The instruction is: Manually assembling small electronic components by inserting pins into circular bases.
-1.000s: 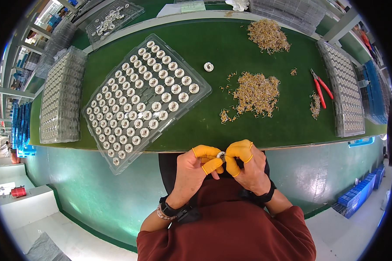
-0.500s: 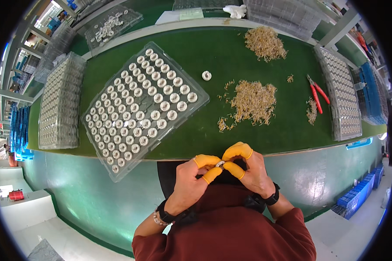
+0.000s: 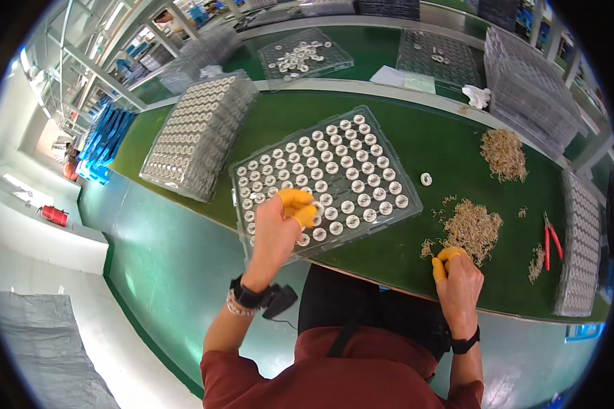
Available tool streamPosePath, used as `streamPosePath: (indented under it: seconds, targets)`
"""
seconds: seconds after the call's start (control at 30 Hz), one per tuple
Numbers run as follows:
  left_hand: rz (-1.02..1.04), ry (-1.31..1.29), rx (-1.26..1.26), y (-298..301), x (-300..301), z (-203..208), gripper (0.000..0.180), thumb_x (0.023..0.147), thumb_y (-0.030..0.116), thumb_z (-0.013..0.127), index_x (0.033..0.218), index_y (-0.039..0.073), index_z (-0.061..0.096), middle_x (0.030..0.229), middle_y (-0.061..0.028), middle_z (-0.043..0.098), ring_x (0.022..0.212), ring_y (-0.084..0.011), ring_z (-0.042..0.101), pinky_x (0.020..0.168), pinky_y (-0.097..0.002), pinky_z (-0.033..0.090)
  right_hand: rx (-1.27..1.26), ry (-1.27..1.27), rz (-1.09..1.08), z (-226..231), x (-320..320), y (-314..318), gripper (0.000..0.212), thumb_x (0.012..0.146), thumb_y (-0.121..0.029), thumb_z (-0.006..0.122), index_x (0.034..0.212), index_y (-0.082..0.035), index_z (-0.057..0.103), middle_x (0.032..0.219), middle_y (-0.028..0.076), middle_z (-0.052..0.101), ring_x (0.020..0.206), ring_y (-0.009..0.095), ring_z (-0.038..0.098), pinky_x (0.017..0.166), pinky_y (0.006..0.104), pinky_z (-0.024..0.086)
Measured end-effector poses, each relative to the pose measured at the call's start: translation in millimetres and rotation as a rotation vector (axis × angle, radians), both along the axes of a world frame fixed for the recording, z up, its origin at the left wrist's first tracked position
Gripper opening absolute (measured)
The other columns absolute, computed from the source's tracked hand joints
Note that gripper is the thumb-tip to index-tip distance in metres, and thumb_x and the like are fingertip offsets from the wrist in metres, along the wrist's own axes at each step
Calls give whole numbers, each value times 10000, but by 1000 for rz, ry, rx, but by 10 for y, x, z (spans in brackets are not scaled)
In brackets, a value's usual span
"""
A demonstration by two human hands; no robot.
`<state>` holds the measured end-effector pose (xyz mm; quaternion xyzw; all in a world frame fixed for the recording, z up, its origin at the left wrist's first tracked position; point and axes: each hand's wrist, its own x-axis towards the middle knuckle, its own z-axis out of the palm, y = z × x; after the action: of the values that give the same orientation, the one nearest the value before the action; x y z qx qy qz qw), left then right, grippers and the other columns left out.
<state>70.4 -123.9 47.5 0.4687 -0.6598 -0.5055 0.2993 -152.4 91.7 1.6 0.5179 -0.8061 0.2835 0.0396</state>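
Note:
My left hand (image 3: 278, 228), with yellow finger covers, reaches over a clear plastic tray (image 3: 402, 217) holding rows of small white ring-shaped parts. Its thumb and forefinger close on a white ring-shaped part (image 3: 318, 209) among the others; whether it touches the tray is hidden. Down at the near edge of a pile of small brass-coloured pins (image 3: 472, 228) is my right hand (image 3: 457, 281). Its covered fingertips are pressed together on the green tabletop; anything between them is too small to make out. One loose white ring-shaped part (image 3: 426, 179) lies between tray and pile.
A second pin pile (image 3: 503, 155) lies farther back. Red-handled pliers (image 3: 551, 242) rest at the right, beside a stack of filled trays (image 3: 580, 245). Another tall tray stack (image 3: 194, 136) stands at the left. Behind a pale ledge sits a tray with loose white parts (image 3: 300, 56).
My hands have parted from their joint hold on the white ring-shaped part. The left went over the tray with it, the right to the pins. The view has turned left.

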Motion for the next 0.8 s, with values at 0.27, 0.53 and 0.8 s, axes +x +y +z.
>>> streamPosePath:
  seconds: [0.27,0.53,0.8]
  targets:
    - [-47,-300,-395,-737,-203,-154,155,785,59,716,910,-30,696,775,-117,697,668,-165,644,617,-287,494,-103,-476,16,82,61,58,132,782,70,667,869,25,578,777,128,590,610,255,574,552,334,447]
    - [-144,-481,-593,-639,-514,-276,171,753,107,738,846,-26,683,765,-176,681,684,-301,658,652,-370,498,-164,-475,31,67,46,146,189,769,79,656,943,6,651,854,134,621,743,293,603,670,328,477]
    - [-236,-505,-563,-347,-476,-92,162,781,85,712,910,-8,687,732,-172,657,641,-307,630,601,-384,477,-224,-666,-83,-90,31,258,169,825,64,643,978,-8,636,822,68,623,672,129,588,607,256,478]
